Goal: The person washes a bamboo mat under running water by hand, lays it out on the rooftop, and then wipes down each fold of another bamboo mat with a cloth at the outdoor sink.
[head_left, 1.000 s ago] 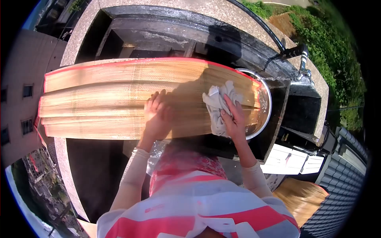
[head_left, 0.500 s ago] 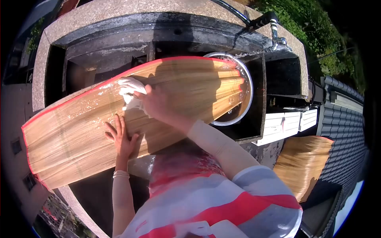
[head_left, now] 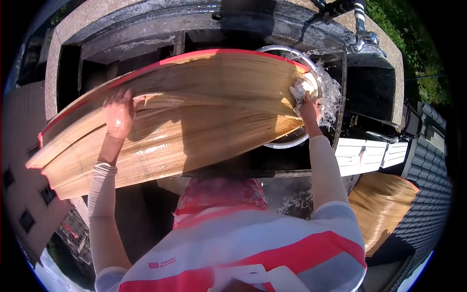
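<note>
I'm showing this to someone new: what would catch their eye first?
Probably the long, red-edged straw-coloured mat across the stone-rimmed trough, a fold of it in the left hand. Then the sunlit splash of water at its right end, beside the right hand with a white cloth.

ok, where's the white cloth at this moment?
Head view, right of centre: the white cloth is in the right hand, at the right end of the straw mat, near the metal basin's rim.
</note>
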{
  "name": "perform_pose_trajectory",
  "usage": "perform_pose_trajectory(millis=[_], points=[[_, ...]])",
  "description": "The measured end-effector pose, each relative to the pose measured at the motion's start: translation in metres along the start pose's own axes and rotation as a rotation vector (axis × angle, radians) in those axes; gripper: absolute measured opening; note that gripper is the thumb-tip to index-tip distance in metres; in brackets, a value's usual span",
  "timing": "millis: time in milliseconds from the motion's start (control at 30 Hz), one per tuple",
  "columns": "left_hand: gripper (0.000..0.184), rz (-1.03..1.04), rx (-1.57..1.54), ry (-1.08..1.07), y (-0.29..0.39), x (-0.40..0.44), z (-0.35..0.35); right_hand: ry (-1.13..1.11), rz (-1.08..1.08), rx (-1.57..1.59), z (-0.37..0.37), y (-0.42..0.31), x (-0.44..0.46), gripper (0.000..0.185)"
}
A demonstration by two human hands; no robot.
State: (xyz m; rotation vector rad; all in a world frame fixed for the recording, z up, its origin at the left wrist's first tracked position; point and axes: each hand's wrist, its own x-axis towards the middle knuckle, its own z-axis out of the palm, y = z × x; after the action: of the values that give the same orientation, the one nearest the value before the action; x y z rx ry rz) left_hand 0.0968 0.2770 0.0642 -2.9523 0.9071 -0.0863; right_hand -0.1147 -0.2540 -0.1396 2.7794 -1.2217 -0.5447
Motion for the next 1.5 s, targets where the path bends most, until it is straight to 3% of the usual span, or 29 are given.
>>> perform_pose_trajectory(millis=[33, 100, 133, 200, 300, 333, 400, 467, 533, 567, 600, 633, 667, 733, 833, 867, 900, 967, 1000, 1100, 1133, 1200, 1233, 1333, 1367, 1433, 1500], points=[[0.032, 0.021, 0.013, 0.068, -0.009, 0.035, -0.001, -0.04, -0.057, 0.095, 0.023, 0.022, 0.019, 0.041], [0.043, -0.146, 0.097, -0.046, -0.024, 0.098, -0.004, 0.005, 0.059, 0.412, 0.004, 0.021, 0.012, 0.036], [0.045, -0.243, 0.178, -0.183, -0.025, 0.13, -0.008, 0.114, -0.014, 0.386, -0.004, 0.026, 0.006, 0.038], [0.048, -0.184, 0.11, -0.106, -0.048, 0.177, 0.017, 0.159, -0.185, 0.479, -0.076, 0.019, -0.037, 0.039], [0.047, -0.296, 0.112, -0.077, -0.026, 0.208, 0.047, 0.292, -0.501, 0.798, -0.131, -0.004, -0.083, 0.043], [0.049, -0.305, 0.11, -0.077, -0.018, 0.207, 0.058, 0.237, -0.561, 0.865, -0.16, -0.024, -0.103, 0.043], [0.067, -0.157, 0.238, 0.175, -0.008, 0.177, 0.079, 0.234, -0.716, 1.048, -0.182, -0.069, -0.131, 0.044], [0.085, -0.162, 0.012, 0.233, 0.007, 0.121, 0.067, 0.181, -0.816, 1.126, -0.201, -0.124, -0.158, 0.044], [0.079, -0.162, -0.082, 0.141, 0.018, 0.046, 0.073, 0.19, -0.945, 1.2, -0.19, -0.19, -0.172, 0.043], [0.08, -0.155, -0.079, -0.03, 0.022, 0.009, 0.077, 0.363, -0.984, 1.224, -0.193, -0.231, -0.183, 0.042], [0.075, -0.167, -0.121, -0.097, 0.026, -0.025, 0.093, 0.278, -1.063, 1.271, -0.198, -0.265, -0.191, 0.046], [0.066, -0.174, -0.136, -0.117, 0.024, -0.048, 0.104, 0.245, -1.096, 1.138, -0.195, -0.298, -0.199, 0.045], [0.041, -0.156, -0.206, 0.046, 0.031, -0.054, 0.096, 0.211, -1.12, 0.999, -0.184, -0.328, -0.202, 0.045], [0.019, -0.114, -0.247, 0.114, 0.03, -0.064, 0.103, 0.218, -1.109, 0.614, -0.135, -0.386, -0.198, 0.042], [0.009, -0.056, -0.233, 0.24, 0.032, -0.061, 0.096, 0.21, -1.095, 0.457, -0.125, -0.38, -0.186, 0.038], [0.012, -0.063, -0.255, 0.231, 0.032, -0.062, 0.093, 0.137, -1.072, 0.508, -0.127, -0.356, -0.177, 0.041], [0.012, -0.056, -0.301, 0.219, 0.033, -0.067, 0.085, 0.282, -1.011, 0.451, -0.124, -0.329, -0.168, 0.044], [0.011, -0.018, -0.375, 0.226, 0.039, -0.088, 0.055, 0.325, -0.936, 0.299, -0.124, -0.265, -0.137, 0.045], [0.01, 0.011, -0.404, 0.241, 0.045, -0.106, 0.038, 0.198, -0.836, 0.321, -0.109, -0.23, -0.121, 0.043], [0.024, 0.111, -0.477, 0.159, 0.059, -0.168, 0.013, 0.347, -0.651, 0.136, -0.04, -0.125, -0.08, 0.046], [0.028, 0.11, -0.46, 0.096, 0.066, -0.188, 0.012, 0.218, -0.57, 0.179, -0.024, -0.095, -0.071, 0.047], [0.032, 0.049, -0.507, -0.055, 0.074, -0.225, 0.024, 0.166, -0.458, 0.099, -0.004, -0.055, -0.063, 0.049], [0.024, 0.035, -0.529, -0.107, 0.074, -0.236, 0.032, 0.173, -0.422, -0.04, 0.0, -0.043, -0.059, 0.046], [0.01, 0.009, -0.506, -0.145, 0.069, -0.235, 0.051, 0.205, -0.175, 0.023, 0.019, -0.032, -0.049, 0.038], [0.009, -0.01, -0.464, -0.112, 0.065, -0.222, 0.057, 0.104, -0.067, 0.006, 0.021, -0.038, -0.039, 0.036], [0.023, -0.12, -0.444, -0.063, 0.05, -0.181, 0.055, -0.119, 0.069, -0.056, -0.003, -0.069, -0.031, 0.032], [0.043, -0.235, -0.645, 0.035, 0.036, -0.138, 0.045, -0.087, 0.036, -0.037, -0.006, -0.082, -0.028, 0.031]])
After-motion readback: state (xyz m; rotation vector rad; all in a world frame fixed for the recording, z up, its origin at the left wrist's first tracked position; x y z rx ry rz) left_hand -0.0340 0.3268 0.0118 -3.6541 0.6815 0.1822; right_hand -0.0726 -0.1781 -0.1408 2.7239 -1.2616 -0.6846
